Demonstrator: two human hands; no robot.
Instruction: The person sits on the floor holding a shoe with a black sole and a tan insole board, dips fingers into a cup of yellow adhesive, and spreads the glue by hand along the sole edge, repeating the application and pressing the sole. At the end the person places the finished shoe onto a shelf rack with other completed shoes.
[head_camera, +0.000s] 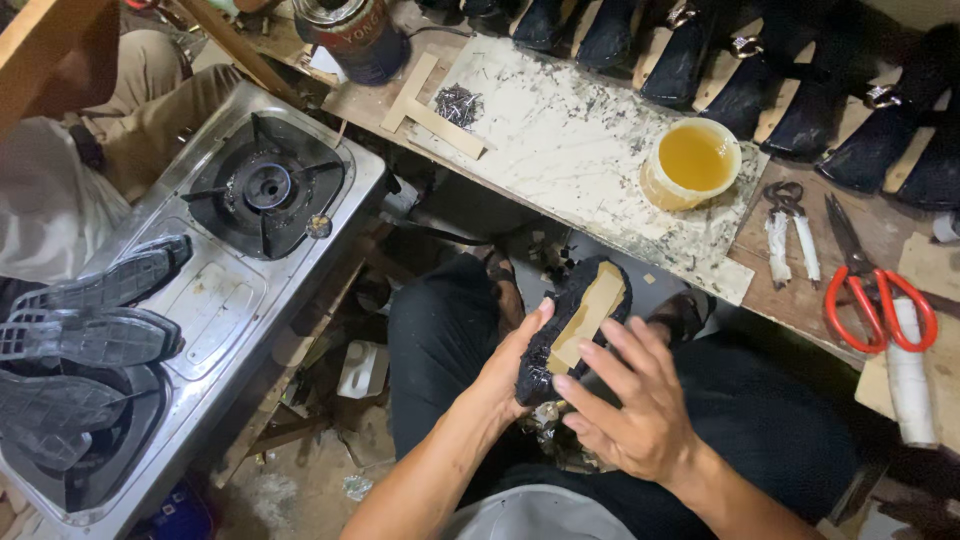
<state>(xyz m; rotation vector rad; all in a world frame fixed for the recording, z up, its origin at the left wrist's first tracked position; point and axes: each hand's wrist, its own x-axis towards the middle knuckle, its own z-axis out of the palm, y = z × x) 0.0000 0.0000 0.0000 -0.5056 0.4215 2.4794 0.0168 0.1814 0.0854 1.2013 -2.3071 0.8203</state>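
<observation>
Head view: the black shoe (575, 325) lies over the lap, its long axis running from seven to one o'clock, gripped along its nine-o'clock edge by the left hand (510, 365), while the right hand (630, 400) rests spread-fingered at its five-o'clock end. At one o'clock, the bowl (690, 160) on the bench holds yellow glue.

Open room lies over the bare middle of the marble slab (560, 140), hemmed by the glue bowl (692, 162), nail pile (459, 104), row of shoes (760, 70) behind, and stove (250, 200) leftward.
</observation>
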